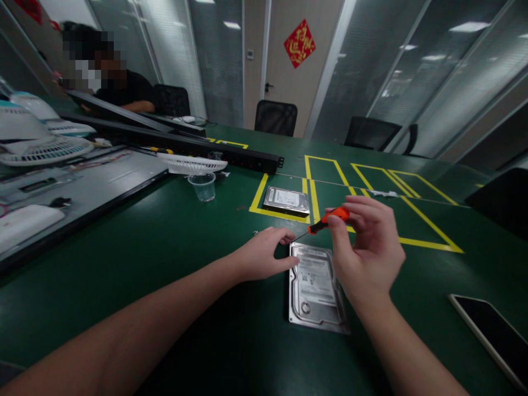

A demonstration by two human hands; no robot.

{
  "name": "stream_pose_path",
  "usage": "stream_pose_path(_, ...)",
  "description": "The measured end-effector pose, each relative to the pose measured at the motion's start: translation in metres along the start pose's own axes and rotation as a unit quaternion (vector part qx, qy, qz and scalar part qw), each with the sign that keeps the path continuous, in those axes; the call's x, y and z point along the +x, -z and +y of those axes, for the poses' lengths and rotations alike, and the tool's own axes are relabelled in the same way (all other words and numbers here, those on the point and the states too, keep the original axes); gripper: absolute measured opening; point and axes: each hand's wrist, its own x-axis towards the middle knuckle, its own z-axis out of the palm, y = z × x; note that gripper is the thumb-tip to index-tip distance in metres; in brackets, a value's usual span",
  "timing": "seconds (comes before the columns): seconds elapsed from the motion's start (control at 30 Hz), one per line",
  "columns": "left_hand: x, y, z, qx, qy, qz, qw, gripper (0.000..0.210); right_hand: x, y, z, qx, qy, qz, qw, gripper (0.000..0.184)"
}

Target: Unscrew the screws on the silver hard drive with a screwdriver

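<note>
A silver hard drive [317, 286] with a white label lies flat on the green table, close in front of me. My left hand [268, 253] holds it at its far left corner, thumb on the top face and fingers curled by the edge. My right hand [367, 247] grips a screwdriver [336, 218] with an orange and black handle. Its thin shaft slants down to the left, with the tip at the drive's far left corner, beside my left fingers. Whether the tip sits in a screw is too small to tell.
A second hard drive [286, 200] lies within yellow tape beyond. Left of it stand a clear plastic cup [203, 187] and a white fan grille [192, 163]. A large flat panel [103, 181] lies at left, a phone [490, 335] at right. A person [136, 91] sits far left.
</note>
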Motion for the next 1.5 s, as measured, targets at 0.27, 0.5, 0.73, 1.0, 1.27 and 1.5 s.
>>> stream_pose_path(0.27,0.0003,0.0006,0.0004,0.001,0.000,0.000,1.000,0.043,0.0014,0.0043,-0.0039,-0.056,0.028,-0.015,0.998,0.027)
stream_pose_path(0.5,0.0003,-0.0004,-0.0006,-0.003,-0.001,-0.001,1.000,0.044,0.0023,0.0013,-0.0044,-0.063,0.033,-0.013,0.997,0.026)
stream_pose_path(0.73,-0.0005,0.0007,0.0013,-0.003,0.005,-0.003,1.000,0.045,-0.0004,-0.0020,0.0012,0.025,-0.008,0.001,1.000,0.028)
stream_pose_path(1.0,-0.0002,0.0006,0.0016,-0.006,0.005,-0.002,1.000,0.045,0.0015,0.0039,-0.0025,-0.049,0.028,-0.019,0.998,0.029)
stream_pose_path(1.27,0.0001,-0.0009,-0.0012,-0.004,-0.001,0.002,1.000,0.043,0.0021,0.0017,-0.0029,-0.056,0.028,-0.017,0.998,0.025)
stream_pose_path(1.5,0.0000,-0.0008,-0.0008,0.000,0.002,0.002,1.000,0.045,0.0000,-0.0008,0.0023,0.002,-0.001,-0.005,1.000,0.028)
